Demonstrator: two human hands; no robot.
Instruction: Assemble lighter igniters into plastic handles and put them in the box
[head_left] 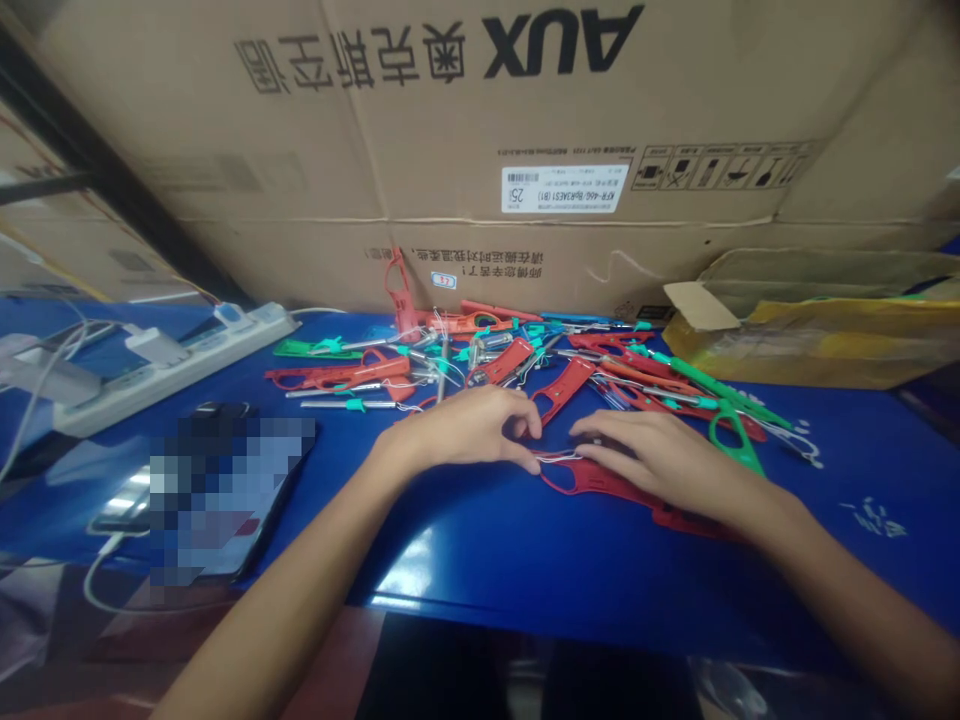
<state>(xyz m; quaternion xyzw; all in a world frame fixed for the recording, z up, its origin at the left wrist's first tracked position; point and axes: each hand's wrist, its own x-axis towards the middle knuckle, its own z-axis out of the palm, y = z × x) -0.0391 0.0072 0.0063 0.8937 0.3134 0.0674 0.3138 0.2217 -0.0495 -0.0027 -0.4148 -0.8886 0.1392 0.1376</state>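
Note:
A red plastic piece (607, 480) with a loop at one end lies on the blue table in front of me, partly covered by my right hand (667, 455). My right fingers and thumb close over it from the right side. Thin white wires (559, 457) run from the right fingertips toward my left hand (480, 425). The left fingers are curled, with the thumb at the wires' end beside the loop. Just beyond the hands is another red piece (564, 388), in a loose pile of similar parts.
Red and green plastic pieces, metal tubes (349, 405) and teal clips fill the table's back. A white power strip (187, 355) and a partly blurred phone (262, 490) are at left. A large cardboard box (420, 150) stands behind; a yellow-taped carton (825, 340) sits at right.

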